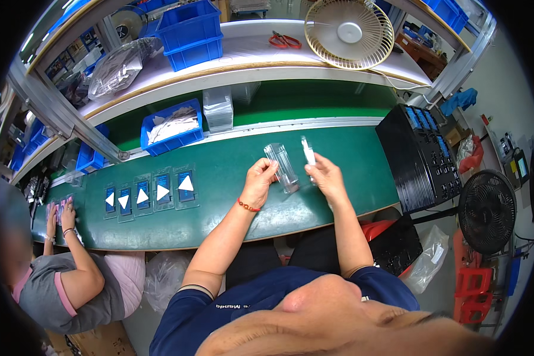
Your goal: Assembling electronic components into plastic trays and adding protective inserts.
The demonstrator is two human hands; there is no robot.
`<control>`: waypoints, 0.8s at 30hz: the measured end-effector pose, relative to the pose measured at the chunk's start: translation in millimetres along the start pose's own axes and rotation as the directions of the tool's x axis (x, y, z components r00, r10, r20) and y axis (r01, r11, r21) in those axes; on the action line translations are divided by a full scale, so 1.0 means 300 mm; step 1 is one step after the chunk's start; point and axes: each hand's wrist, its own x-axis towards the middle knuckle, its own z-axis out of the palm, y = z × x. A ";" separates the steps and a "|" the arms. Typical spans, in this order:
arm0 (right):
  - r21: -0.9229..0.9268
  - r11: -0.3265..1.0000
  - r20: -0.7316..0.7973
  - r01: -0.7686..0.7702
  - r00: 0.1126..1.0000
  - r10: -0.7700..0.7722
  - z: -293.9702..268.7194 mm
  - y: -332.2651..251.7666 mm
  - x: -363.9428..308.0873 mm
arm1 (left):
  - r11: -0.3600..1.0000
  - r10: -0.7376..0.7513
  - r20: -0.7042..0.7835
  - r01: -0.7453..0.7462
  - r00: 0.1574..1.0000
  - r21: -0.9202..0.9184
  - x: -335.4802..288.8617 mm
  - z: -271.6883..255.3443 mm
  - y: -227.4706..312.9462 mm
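My left hand (pixel 258 183), with a red bracelet at its wrist, grips a clear plastic tray (pixel 285 172) by its left edge, tilted above the green table (pixel 231 222). To the right of the tray, my right hand (pixel 329 179) pinches a narrow white and clear piece (pixel 308 153) that points away from me; its exact kind is too small to make out. The two held pieces are apart. On the table to my left lie several blue cards with white triangles in clear trays (pixel 162 188), set out in a row.
A blue bin of white slips (pixel 173 126) and stacked clear trays (pixel 218 110) stand at the table's back. Black racks (pixel 418 157) bound the right side. Above are a shelf with red scissors (pixel 285 40) and a fan (pixel 350 32). A co-worker (pixel 71 279) works at the left.
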 end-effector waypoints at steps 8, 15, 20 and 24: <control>-0.822 0.469 0.082 0.323 0.882 -0.464 0.016 -0.065 -0.071 | 0.981 -0.008 0.075 -0.007 0.997 0.195 -0.040 0.024 0.033; -0.255 0.966 0.091 0.048 0.996 -0.025 0.128 -0.051 -0.041 | 1.000 -0.016 0.076 0.016 0.997 0.001 -0.078 -0.022 0.068; -0.799 0.434 0.134 0.416 0.827 -0.546 0.158 -0.048 -0.086 | 0.998 -0.035 0.060 0.037 0.998 -0.045 -0.120 -0.074 0.081; 0.012 0.994 0.258 0.112 0.960 -0.111 0.256 -0.020 -0.089 | 0.987 -0.032 0.163 0.058 0.986 -0.151 -0.126 -0.095 0.071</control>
